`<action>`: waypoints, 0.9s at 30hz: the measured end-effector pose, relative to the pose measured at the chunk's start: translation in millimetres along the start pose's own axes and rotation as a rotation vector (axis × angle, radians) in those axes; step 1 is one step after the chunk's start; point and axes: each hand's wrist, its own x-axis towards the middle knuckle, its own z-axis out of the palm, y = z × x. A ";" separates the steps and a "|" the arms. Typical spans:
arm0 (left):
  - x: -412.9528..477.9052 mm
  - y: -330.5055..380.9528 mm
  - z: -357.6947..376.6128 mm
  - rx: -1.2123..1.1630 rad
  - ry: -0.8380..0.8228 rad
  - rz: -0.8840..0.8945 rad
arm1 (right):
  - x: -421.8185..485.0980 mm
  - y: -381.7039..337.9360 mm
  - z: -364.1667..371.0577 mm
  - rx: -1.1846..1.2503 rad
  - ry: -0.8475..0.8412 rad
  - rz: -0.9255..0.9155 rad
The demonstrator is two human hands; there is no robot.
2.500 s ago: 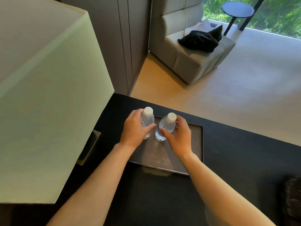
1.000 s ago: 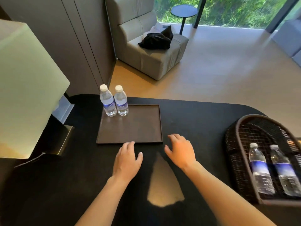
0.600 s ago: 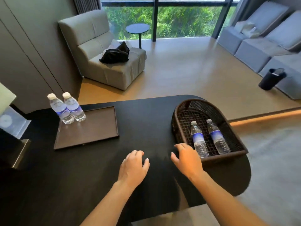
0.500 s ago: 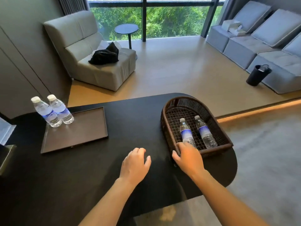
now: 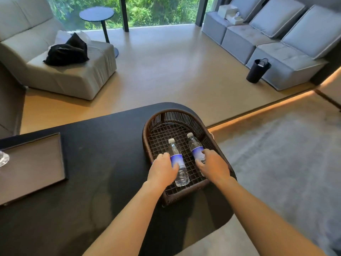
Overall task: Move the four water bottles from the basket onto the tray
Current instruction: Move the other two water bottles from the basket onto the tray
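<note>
A dark woven basket (image 5: 177, 112) sits at the rounded right end of the black table (image 5: 101, 145). Two clear water bottles with blue labels and white caps lie side by side in it, caps pointing away from me. My left hand (image 5: 162, 169) is closed around the left bottle (image 5: 176, 154), thumb across its label. My right hand (image 5: 213, 166) covers the lower half of the right bottle (image 5: 194, 145), fingers curled around it. Both bottles still rest on the basket floor. The brown tray (image 5: 33, 163) lies at the far left, with the base of another bottle (image 5: 3, 158) showing at the frame edge.
The table edge curves close around the basket on the right and front. Beyond the table are a grey armchair (image 5: 70, 71) with a black bag, a round side table (image 5: 96, 13), a grey sofa (image 5: 276, 34) and a black bin (image 5: 257, 71) on the floor.
My view swung right from the tray to the basket. Both hands left the tabletop and went into the basket, each closing on one lying bottle. The two standing bottles stayed on the tray.
</note>
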 end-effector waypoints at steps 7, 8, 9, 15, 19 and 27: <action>94.2 4.9 45.0 -0.002 -0.103 -0.247 | 94.4 5.9 34.7 0.154 -0.193 0.095; 101.8 4.0 49.8 0.000 -0.113 -0.277 | 100.8 6.9 39.6 0.142 -0.212 0.110; 107.5 3.1 53.0 0.001 -0.125 -0.301 | 104.6 7.6 43.8 0.111 -0.213 0.122; 136.6 -4.8 64.1 -0.110 -0.197 -0.436 | 126.1 12.4 64.8 -0.050 -0.192 0.142; 140.9 -11.8 61.2 -0.178 -0.199 -0.466 | 147.7 3.9 69.7 -0.001 -0.406 0.153; 123.3 -13.6 51.2 -0.392 -0.138 -0.450 | 163.7 6.9 58.0 0.204 -0.401 0.139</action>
